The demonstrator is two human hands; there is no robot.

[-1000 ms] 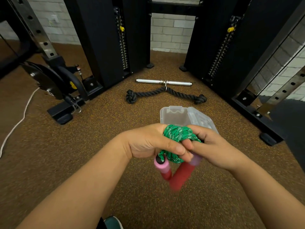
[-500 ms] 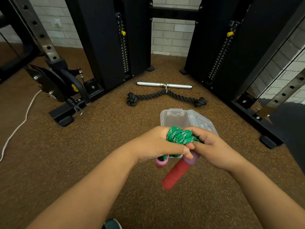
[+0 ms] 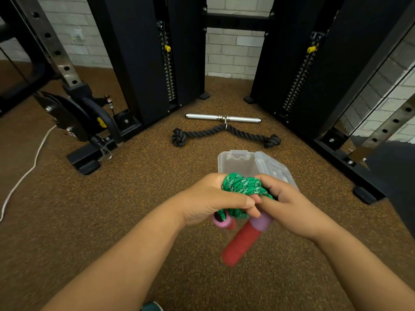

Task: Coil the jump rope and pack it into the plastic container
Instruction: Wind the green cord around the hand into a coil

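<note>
Together, both hands bunch braided green jump rope [image 3: 243,186] above clear container [image 3: 238,162].

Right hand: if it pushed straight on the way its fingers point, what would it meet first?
The green rope coil it already grips, then the left hand pressed against the coil's far side; depth is uncertain here.

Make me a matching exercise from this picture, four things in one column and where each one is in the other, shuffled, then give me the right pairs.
Things:
1. green rope bundle
2. red handle
3. clear plastic container
4. steel bar

Places:
A. on the floor just beyond the hands, lid open
B. hanging below the hands
C. on the floor between the black machine columns
D. gripped between both hands

Pairs: 1-D, 2-B, 3-A, 4-C
</note>
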